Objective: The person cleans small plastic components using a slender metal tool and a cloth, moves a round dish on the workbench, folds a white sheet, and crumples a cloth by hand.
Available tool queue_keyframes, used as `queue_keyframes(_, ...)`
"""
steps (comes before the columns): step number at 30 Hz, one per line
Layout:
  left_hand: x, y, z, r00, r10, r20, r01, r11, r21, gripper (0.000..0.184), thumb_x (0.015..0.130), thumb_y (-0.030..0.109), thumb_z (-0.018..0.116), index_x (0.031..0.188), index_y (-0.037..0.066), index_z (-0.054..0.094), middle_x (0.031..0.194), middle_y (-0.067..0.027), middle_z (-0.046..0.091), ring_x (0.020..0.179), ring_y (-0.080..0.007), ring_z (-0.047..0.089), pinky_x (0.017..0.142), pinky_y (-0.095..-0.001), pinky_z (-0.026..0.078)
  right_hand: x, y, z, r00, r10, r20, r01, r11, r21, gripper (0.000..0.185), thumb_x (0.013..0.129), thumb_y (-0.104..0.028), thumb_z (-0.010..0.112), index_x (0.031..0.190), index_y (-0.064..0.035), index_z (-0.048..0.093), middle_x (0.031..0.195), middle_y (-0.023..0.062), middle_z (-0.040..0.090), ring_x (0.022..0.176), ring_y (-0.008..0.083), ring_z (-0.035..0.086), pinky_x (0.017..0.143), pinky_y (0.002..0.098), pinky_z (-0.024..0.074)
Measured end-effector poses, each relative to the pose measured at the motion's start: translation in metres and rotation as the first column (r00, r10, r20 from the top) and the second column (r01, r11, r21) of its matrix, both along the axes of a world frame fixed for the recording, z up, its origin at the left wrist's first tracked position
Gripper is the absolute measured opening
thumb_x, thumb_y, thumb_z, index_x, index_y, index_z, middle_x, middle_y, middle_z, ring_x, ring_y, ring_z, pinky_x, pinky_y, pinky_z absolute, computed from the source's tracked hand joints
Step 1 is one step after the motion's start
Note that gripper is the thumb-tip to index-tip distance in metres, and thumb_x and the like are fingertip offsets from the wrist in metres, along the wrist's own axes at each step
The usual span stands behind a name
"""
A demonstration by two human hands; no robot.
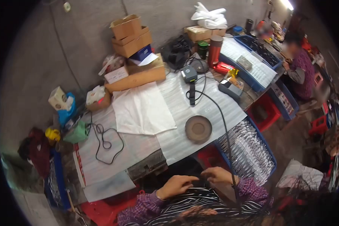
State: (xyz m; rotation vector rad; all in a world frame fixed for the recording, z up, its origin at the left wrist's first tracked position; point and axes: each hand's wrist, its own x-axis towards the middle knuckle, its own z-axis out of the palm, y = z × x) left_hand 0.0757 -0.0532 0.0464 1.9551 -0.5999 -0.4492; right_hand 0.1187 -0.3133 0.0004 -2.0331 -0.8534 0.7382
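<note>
My left hand (176,186) is over my lap, just off the table's front edge, with its index finger stretched to the right. Close by, my right hand (217,175) has loosely bent fingers with a gap between them. The fingertips of both hands point at each other but stay apart. I see nothing held in either one. On the sheeted table (177,150) ahead, a round brown dish (198,129) lies nearest to the hands. Beside my right forearm, a blue crate (274,165) is filled with rows of silvery pieces (248,150).
A black cable (217,107) runs from a small dark device (188,74) down past my right wrist. White cloth (143,109), a looped cord (106,145), cardboard boxes (130,39) and a red thermos (214,51) are on the table. Another person (303,67) sits far right.
</note>
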Motion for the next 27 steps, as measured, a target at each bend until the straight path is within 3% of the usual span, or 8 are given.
queue_keyframes(6,0.013,0.055,0.011,0.969,0.168,-0.181,-0.169,0.986,0.014,0.028,0.080,0.005,0.063,0.107,0.006,0.064,0.081,-0.0101,0.066,0.066,-0.0104,0.060,0.063,-0.0244,0.047,0.048,0.010,0.065,0.786,-0.599,0.152,0.537,0.784,0.312,0.031,0.078,-0.004,0.059,0.109,-0.0013,0.059,0.099,0.0125,0.063,0.088,0.0231,0.062,0.076,0.0300,0.0489)
queue_keyframes(9,0.015,0.065,0.014,0.964,0.202,-0.174,-0.209,0.978,-0.020,0.026,0.080,0.008,0.063,0.106,0.006,0.064,0.085,-0.0134,0.066,0.070,-0.0203,0.064,0.064,-0.0281,0.049,0.081,0.019,0.077,0.661,-0.740,0.125,0.687,0.664,0.295,0.037,0.077,-0.001,0.059,0.115,-0.0027,0.056,0.104,0.0132,0.060,0.087,0.0215,0.060,0.070,0.0275,0.0498)
queue_keyframes(11,0.017,0.071,0.017,0.949,0.223,-0.221,-0.230,0.973,-0.004,0.026,0.080,0.008,0.062,0.105,0.005,0.064,0.087,-0.0133,0.067,0.072,-0.0212,0.065,0.065,-0.0282,0.050,0.103,0.022,0.066,0.619,-0.769,0.158,0.715,0.635,0.292,0.040,0.077,-0.004,0.061,0.117,-0.0028,0.055,0.107,0.0158,0.059,0.089,0.0260,0.060,0.074,0.0318,0.0502)
queue_keyframes(14,0.022,0.071,0.025,0.940,0.258,-0.223,-0.265,0.964,-0.001,0.025,0.080,0.007,0.061,0.104,0.004,0.065,0.087,-0.0127,0.068,0.070,-0.0190,0.065,0.065,-0.0272,0.049,0.125,0.031,0.063,0.579,-0.645,0.499,0.612,0.748,0.257,0.039,0.078,-0.013,0.065,0.113,-0.0014,0.056,0.106,0.0188,0.060,0.097,0.0355,0.058,0.080,0.0375,0.0474)
queue_keyframes(18,0.028,0.072,0.014,0.894,0.283,-0.347,-0.298,0.954,0.009,0.024,0.081,0.008,0.061,0.105,0.005,0.065,0.087,-0.0119,0.068,0.069,-0.0154,0.064,0.064,-0.0259,0.049,0.141,0.045,0.051,0.633,-0.590,0.501,0.612,0.778,0.143,0.035,0.077,-0.012,0.064,0.109,-0.0015,0.056,0.097,0.0191,0.059,0.088,0.0376,0.057,0.074,0.0397,0.0466)
queue_keyframes(22,0.033,0.071,0.014,0.930,0.255,-0.263,-0.257,0.966,0.025,0.024,0.082,0.009,0.060,0.105,0.005,0.066,0.084,-0.0107,0.068,0.067,-0.0126,0.062,0.063,-0.0258,0.048,0.148,0.046,0.042,0.664,-0.636,0.393,0.614,0.764,0.199,0.037,0.074,-0.012,0.064,0.109,-0.0032,0.057,0.095,0.0200,0.059,0.088,0.0409,0.056,0.073,0.0414,0.0467)
queue_keyframes(25,0.037,0.075,0.008,0.921,0.272,-0.279,-0.267,0.962,0.058,0.024,0.082,0.009,0.059,0.105,0.005,0.065,0.084,-0.0113,0.068,0.067,-0.0131,0.063,0.063,-0.0260,0.048,0.152,0.033,0.041,0.697,-0.659,0.282,0.632,0.751,0.192,0.037,0.073,-0.012,0.066,0.109,-0.0036,0.060,0.094,0.0171,0.063,0.082,0.0330,0.061,0.070,0.0366,0.0487)
queue_keyframes(27,0.038,0.077,0.008,0.913,0.289,-0.289,-0.283,0.957,0.063,0.024,0.082,0.009,0.060,0.105,0.005,0.065,0.084,-0.0117,0.068,0.068,-0.0139,0.063,0.063,-0.0260,0.048,0.150,0.015,0.053,0.690,-0.720,-0.073,0.721,0.677,0.148,0.037,0.074,-0.013,0.068,0.109,-0.0028,0.062,0.088,0.0096,0.066,0.069,0.0180,0.062,0.063,0.0300,0.0491)
